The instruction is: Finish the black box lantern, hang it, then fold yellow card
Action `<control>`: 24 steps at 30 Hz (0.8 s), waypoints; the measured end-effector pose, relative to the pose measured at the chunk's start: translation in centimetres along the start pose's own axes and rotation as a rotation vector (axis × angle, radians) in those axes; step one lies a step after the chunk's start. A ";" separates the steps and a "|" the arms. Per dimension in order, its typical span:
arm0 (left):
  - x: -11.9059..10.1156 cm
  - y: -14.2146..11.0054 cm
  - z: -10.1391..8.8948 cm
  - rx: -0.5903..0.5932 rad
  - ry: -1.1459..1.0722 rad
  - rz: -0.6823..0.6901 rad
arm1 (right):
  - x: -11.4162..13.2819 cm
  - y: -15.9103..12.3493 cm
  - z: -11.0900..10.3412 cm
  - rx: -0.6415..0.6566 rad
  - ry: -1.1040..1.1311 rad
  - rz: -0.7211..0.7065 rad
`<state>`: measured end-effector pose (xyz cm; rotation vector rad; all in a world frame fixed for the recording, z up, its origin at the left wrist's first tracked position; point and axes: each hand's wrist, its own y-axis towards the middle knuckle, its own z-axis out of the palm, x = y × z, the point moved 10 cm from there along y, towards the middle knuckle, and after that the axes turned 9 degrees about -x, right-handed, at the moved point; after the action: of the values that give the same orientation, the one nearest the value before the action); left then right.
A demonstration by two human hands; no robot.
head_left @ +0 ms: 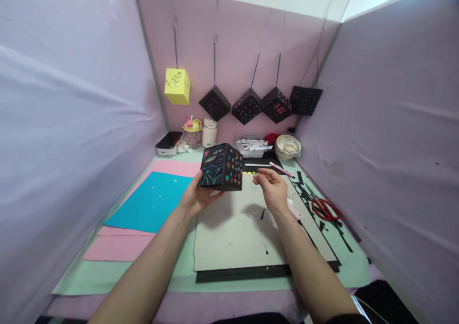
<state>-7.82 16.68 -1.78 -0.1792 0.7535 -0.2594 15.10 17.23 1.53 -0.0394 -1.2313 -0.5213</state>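
My left hand (198,195) grips a black paper box (223,167) by its lower left side, thumb in front and fingers beneath. Colourful drawings cover the two faces turned to me: green and blue lines on one, small hearts, stars and a moon on the other. To the right of the box, apart from it, my right hand (270,186) is raised with thumb and forefinger pinched together. Whatever is between those fingertips is too small to make out. Under both hands lies a pale grey board (236,238) with a few black paper scraps on it.
Red-handled scissors (325,209) lie among black strips at the right. Blue paper (150,202) rests on pink sheets at the left. A tray of pens (254,146), a bowl (288,146) and a white bottle (210,132) stand behind. Decorated boxes, one a yellow box (177,86), hang above.
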 end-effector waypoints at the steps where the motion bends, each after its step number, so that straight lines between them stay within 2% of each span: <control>1: 0.0 0.0 0.0 0.001 0.003 -0.003 | -0.1 -0.1 0.1 0.010 -0.002 0.008; 10: 0.0 -0.1 0.3 0.021 -0.023 -0.008 | 0.3 -0.5 1.1 0.107 0.005 -0.023; 17: -0.4 -0.4 0.4 0.004 -0.071 0.013 | 0.5 -0.4 0.6 0.054 -0.105 -0.047; 24: -0.5 -0.5 0.4 -0.001 -0.058 0.039 | 0.5 -1.1 0.8 0.081 -0.257 -0.031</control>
<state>-8.03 16.39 -1.05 -0.1719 0.6991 -0.2156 14.05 16.35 2.05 -0.0187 -1.5059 -0.5038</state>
